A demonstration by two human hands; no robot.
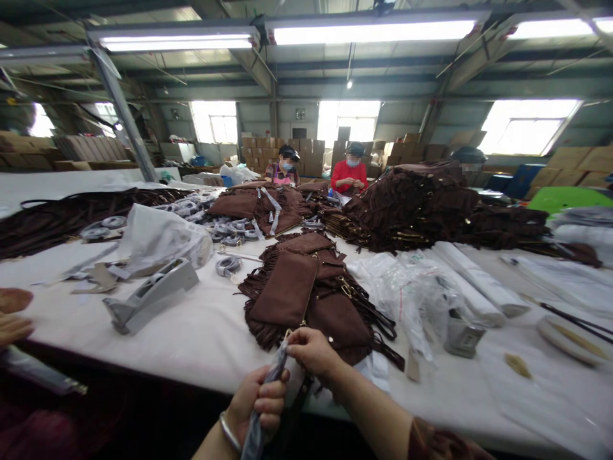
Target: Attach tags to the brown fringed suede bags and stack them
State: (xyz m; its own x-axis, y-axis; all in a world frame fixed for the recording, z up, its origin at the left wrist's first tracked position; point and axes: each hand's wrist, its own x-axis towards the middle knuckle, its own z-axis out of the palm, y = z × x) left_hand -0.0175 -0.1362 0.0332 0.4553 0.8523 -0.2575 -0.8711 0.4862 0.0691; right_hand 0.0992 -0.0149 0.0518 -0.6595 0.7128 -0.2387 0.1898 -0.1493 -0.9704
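Note:
My left hand (258, 406), with a silver bangle at the wrist, is wrapped round a bag strap (253, 434) covered in grey plastic film. Just above it, my right hand (311, 351) pinches the strap's upper end, beside a gold-coloured clasp (287, 335). Directly beyond both hands lies a pile of brown fringed bags (285, 287) with gold zips and dark wrist loops. The exact grip of my right fingertips is partly hidden.
A grey tape dispenser (151, 297) and a white plastic bag (160, 236) stand left on the white table (191, 358). Clear plastic wrapping (407, 294) and white rolls (469, 281) lie right. Brown bags (407, 204) are heaped behind. A co-worker's hand (14, 329) enters at left.

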